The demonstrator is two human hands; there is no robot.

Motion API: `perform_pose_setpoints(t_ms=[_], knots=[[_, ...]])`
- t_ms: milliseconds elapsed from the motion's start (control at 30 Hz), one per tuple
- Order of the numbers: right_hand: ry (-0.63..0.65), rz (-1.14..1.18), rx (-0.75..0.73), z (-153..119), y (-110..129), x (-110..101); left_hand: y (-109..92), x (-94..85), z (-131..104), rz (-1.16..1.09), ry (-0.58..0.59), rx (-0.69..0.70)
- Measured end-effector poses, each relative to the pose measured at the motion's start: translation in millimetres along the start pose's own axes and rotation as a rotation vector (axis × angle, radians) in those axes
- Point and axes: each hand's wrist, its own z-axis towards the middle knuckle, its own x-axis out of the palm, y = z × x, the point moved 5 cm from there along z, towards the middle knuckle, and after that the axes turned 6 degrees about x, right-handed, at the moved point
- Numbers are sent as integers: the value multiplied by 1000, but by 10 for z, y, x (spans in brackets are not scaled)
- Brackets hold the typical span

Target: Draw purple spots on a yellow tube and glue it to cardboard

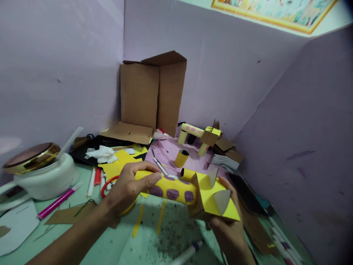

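Note:
My left hand (129, 186) is closed around a yellow paper tube (173, 194) with purple spots, holding it level above the table. In my right hand (229, 229) is a small cardboard box (206, 191) with a yellow top and two pointed ear-like pieces standing on it. The right end of the tube meets the side of the box; whether they are stuck together I cannot tell. Just behind the box lies a short yellow tube (189, 173), partly hidden. Another short yellow tube (181, 158) stands upright farther back, with a white pen (160, 166) to its left.
A similar tube-and-box animal figure (193, 130) stands at the back. Open cardboard (140, 95) leans against the wall. Red-handled scissors (106, 187), yellow paper (118, 162) and a white pot (49, 176) are at left. A dark phone-like slab (246, 193) and markers (285, 243) lie right.

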Motion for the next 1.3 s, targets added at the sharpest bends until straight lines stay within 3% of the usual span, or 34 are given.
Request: perform_pose_setpoints(t_ms=[133,267,333,600,800,1000,1133,1300], knots=[[-75,-102,-127,65,179,-110,21,-72,16,-168,41,20],[-98,-250,-350,29,378,-128,189,-59,70,-284,119,-158],[-73,-266,-392,8,419,-93,263,-19,96,-314,130,-244],[69,-245,-200,55,431,36,327,59,84,-398,-137,-293],[20,-221,-197,39,360,-3,309,132,42,-463,-161,-352],[-49,-140,-100,-24,300,45,355,122,2,-508,-278,-476],[-68,-105,-69,-51,278,64,423,153,-24,-454,-257,-578],[-79,-118,8,-86,220,74,493,177,-27,-411,-314,-600]])
